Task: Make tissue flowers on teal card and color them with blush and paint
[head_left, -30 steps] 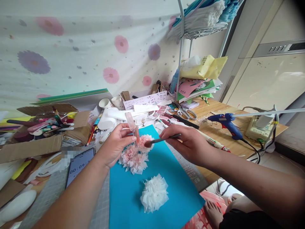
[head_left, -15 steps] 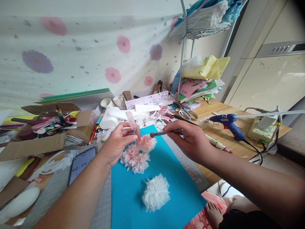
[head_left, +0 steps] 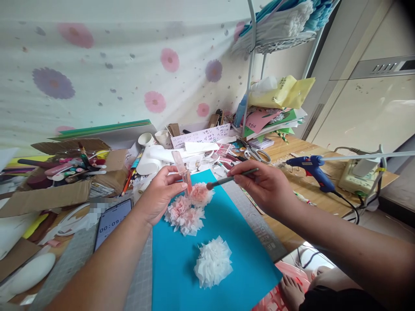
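My left hand (head_left: 167,190) is closed around a small clear case (head_left: 182,166) with a pinkish part, its lid standing up. Between the fingers of my right hand (head_left: 262,183) is a makeup brush (head_left: 233,177) with a dark handle. The brush's tip is at the right side of a pink-tinted paper flower (head_left: 200,194); whether it touches cannot be told. Two more pink-tinted paper flowers (head_left: 184,216) lie just below my left fingers. Nearer to me sits a plain white paper flower (head_left: 213,262). All rest on a blue sheet (head_left: 246,263).
A phone (head_left: 112,222) showing a timer lies left of the sheet, near a cardboard box (head_left: 48,199) of pens. Scissors (head_left: 257,154) and clutter are behind. A blue glue gun (head_left: 309,166) and power strip (head_left: 359,175) stand at right, below a rack (head_left: 251,65).
My right hand has moved slightly right and the brush's tip has lowered a little by the pink flower. My left hand keeps its hold on the case.
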### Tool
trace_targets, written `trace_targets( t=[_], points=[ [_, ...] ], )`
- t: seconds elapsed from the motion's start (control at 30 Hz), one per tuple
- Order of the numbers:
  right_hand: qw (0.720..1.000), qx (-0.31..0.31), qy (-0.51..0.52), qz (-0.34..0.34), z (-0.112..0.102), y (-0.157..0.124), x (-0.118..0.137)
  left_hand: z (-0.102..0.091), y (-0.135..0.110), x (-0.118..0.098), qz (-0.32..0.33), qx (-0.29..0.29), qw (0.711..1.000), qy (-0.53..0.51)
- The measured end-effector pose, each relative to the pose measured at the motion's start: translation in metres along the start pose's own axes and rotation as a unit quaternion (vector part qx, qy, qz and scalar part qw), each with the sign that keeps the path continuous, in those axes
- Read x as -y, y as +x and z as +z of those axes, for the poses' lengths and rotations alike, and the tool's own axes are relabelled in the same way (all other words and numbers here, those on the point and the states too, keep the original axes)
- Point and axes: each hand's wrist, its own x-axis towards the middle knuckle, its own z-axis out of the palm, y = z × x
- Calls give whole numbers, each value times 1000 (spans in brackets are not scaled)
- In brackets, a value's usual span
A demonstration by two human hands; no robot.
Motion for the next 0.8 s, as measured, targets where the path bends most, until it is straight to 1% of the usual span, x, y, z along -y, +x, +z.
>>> trace_targets(
  t=[0.13,0.17,0.3,0.33,0.47,0.5,0.53,0.6,0.67,0.7,0.8],
  points=[
    [994,82,44,-61,0,-2,9,1,-1,0,0,-3,1000,1],
    [993,84,38,-68,0,-3,9,1,-1,1,2,-4,1000,1],
    [999,18,-30,-42,-1,-2,8,-1,0,1,3,-2,1000,3],
    [999,17,-27,-42,-1,-2,8,-1,0,1,2,-1,1000,4],
    [992,89,36,-84,0,-3,12,-2,1,2,1,1,1000,5],
    [991,92,31,-89,0,-3,12,-2,1,2,2,1,1000,5],
    [993,83,15,-86,0,-3,11,-2,0,2,3,1,1000,5],
    [997,43,-22,-68,1,-3,9,-2,0,2,4,1,1000,5],
    [998,19,-25,-58,2,-3,9,-2,0,2,4,2,1000,6],
    [998,24,-10,-64,3,-3,9,-2,0,2,4,2,1000,7],
    [992,70,32,-102,6,-3,12,-3,0,2,4,0,1000,10]
  ],
)
